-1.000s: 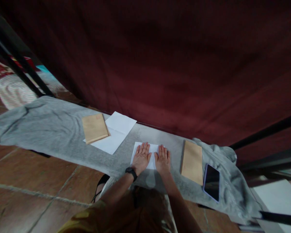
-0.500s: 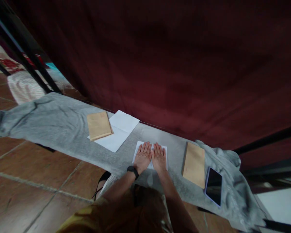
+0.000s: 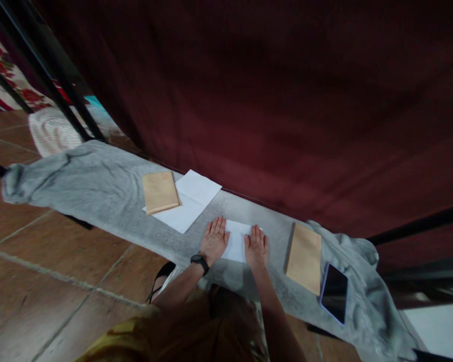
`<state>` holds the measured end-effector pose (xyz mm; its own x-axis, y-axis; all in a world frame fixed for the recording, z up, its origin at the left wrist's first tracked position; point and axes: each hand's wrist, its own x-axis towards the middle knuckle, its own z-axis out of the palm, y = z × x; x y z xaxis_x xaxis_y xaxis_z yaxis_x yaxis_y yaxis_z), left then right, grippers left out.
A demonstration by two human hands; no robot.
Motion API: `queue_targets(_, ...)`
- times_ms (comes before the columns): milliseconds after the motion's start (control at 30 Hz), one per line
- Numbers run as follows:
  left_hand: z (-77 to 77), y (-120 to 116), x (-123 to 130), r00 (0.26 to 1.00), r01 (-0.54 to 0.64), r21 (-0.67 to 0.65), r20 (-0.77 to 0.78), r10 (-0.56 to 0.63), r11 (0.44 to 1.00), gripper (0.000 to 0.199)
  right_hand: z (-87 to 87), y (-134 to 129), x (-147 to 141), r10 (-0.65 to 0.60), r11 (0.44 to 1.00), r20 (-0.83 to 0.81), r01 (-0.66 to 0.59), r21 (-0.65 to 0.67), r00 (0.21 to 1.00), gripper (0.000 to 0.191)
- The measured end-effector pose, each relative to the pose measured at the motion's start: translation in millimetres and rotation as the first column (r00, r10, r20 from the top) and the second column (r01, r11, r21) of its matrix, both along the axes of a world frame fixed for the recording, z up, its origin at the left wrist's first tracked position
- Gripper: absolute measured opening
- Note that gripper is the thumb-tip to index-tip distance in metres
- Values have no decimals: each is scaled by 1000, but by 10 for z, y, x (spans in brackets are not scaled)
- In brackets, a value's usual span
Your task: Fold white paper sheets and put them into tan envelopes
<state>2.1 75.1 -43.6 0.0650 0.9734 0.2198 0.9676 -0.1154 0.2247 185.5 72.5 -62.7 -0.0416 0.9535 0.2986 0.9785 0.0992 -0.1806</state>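
A small white sheet of paper (image 3: pixel 235 242) lies on the grey cloth in front of me, looking folded. My left hand (image 3: pixel 214 242), with a dark watch on its wrist, rests flat over the paper's left edge. Over the right edge lies my right hand (image 3: pixel 256 248), also flat with its fingers stretched out. The middle of the paper shows between the two hands. Parts of its side edges are hidden beneath them.
To the left, a brown paper packet (image 3: pixel 160 192) sits on a larger creased white sheet (image 3: pixel 196 193). Another brown packet (image 3: pixel 304 257) lies at right, beside a phone (image 3: pixel 334 292). Grey cloth (image 3: pixel 109 186) covers the bench; a dark red curtain (image 3: pixel 272 125) hangs behind it.
My hands have moved apart, from side by side at the middle of the paper out to its left and right edges. The view has shifted slightly.
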Motion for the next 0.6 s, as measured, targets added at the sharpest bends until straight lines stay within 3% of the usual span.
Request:
queue_targets(300,81,-87,-167,997,-73,-54,-39,71,996,60,-36,-202,234,5,991,67,-14,133,998,59)
queue_targets(600,119,-243,-373,991,-135,-18,0,135,991,58,-67,-439,433,-18,986,71,6,169,997,60)
